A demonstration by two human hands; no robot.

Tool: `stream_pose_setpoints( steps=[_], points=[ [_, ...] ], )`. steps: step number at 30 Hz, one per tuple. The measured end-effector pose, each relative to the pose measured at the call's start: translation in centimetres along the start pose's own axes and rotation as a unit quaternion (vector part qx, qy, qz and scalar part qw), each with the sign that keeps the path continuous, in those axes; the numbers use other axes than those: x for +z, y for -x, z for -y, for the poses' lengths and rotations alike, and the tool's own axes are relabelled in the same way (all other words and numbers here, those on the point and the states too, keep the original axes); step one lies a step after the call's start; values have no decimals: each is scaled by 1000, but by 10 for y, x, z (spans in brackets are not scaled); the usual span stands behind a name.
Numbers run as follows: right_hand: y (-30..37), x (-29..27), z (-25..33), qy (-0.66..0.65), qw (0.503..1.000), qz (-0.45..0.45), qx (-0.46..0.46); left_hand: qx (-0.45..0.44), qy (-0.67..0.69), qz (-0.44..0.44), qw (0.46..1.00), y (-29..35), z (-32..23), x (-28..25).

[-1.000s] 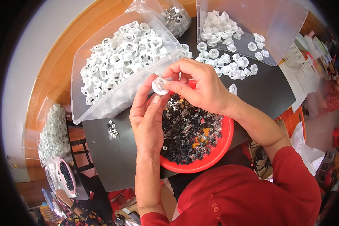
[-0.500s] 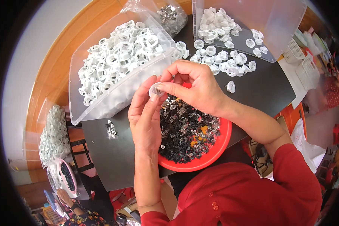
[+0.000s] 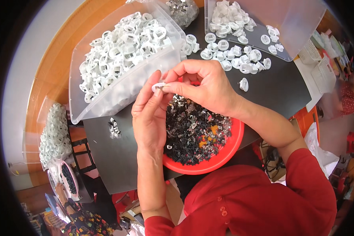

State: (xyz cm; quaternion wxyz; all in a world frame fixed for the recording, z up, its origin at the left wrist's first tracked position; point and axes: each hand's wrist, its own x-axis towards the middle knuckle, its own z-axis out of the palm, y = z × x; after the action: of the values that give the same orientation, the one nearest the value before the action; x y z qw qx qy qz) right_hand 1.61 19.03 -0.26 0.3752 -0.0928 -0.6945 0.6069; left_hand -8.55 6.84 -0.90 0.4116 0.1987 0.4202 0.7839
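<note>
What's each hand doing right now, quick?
Left hand: holding a round white plastic piece between thumb and fingers.
Right hand: holding the same piece, thumb against it.

Room beside red basin (image 3: 236,143)

Left of it, outside the left forearm (image 3: 151,181), bare worktop (image 3: 118,165) carries 1 small heap (image 3: 114,129). Right of it, beyond the right forearm (image 3: 269,122), open worktop carries 1 white part (image 3: 244,84). Behind it, a full box (image 3: 155,65) at left and scattered parts (image 3: 245,68) block passage.

Left hand (image 3: 148,114) and right hand (image 3: 212,87) pinch a white disc (image 3: 157,85)
</note>
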Motion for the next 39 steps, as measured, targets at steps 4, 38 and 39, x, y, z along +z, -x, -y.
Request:
stream_pose_setpoints(
  steps=[4, 38, 39],
  points=[
    [-3, -1, -1, -2, 1000, 16, -5, 5, 18, 16, 1000, -3, -3, -3],
    [-5, -23, -28, 512, 820, 219, -135, 46, 45, 52, 997, -4, -15, -14],
    [-5, -24, -28, 511, 820, 218, -135, 41, 47, 54, 997, -4, -16, -14]
  ],
)
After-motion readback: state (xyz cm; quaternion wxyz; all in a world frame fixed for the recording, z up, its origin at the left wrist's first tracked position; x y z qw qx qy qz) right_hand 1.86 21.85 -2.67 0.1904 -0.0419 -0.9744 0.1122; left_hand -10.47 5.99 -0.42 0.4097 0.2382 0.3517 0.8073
